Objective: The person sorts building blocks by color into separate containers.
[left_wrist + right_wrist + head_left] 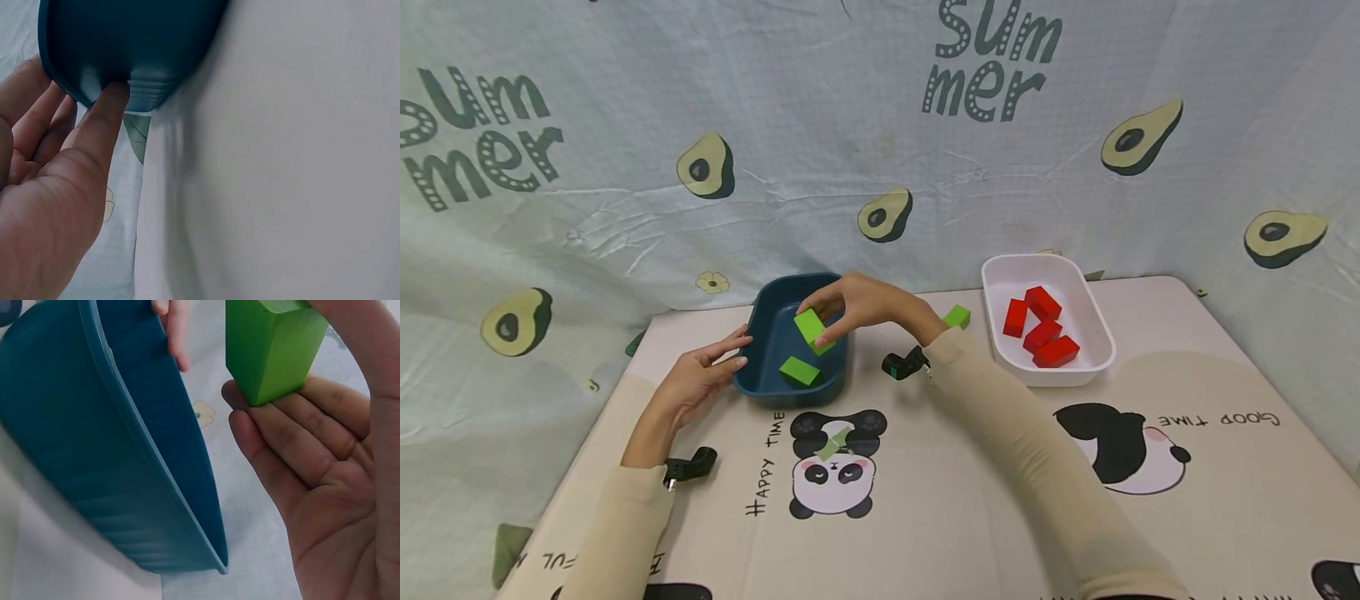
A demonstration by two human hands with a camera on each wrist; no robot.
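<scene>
My right hand (868,300) pinches a green block (810,327) between thumb and fingers, above the inside of a dark blue container (831,392). The right wrist view shows this held block (272,353) large, beside the container's rim (134,431). A second green block (800,372) lies on the container's floor. At the container's left side, my left hand (696,383) touches the rim with its fingers extended. In the left wrist view, its thumb (103,125) rests against the blue wall; some fingertips are hidden behind the rim.
Another green block (957,317) lies on the table beyond my right forearm, partly hidden by it. To the right stands a white container (1063,377) with several red blocks (1042,336) inside. A printed cloth (805,208) hangs along the table's far edge.
</scene>
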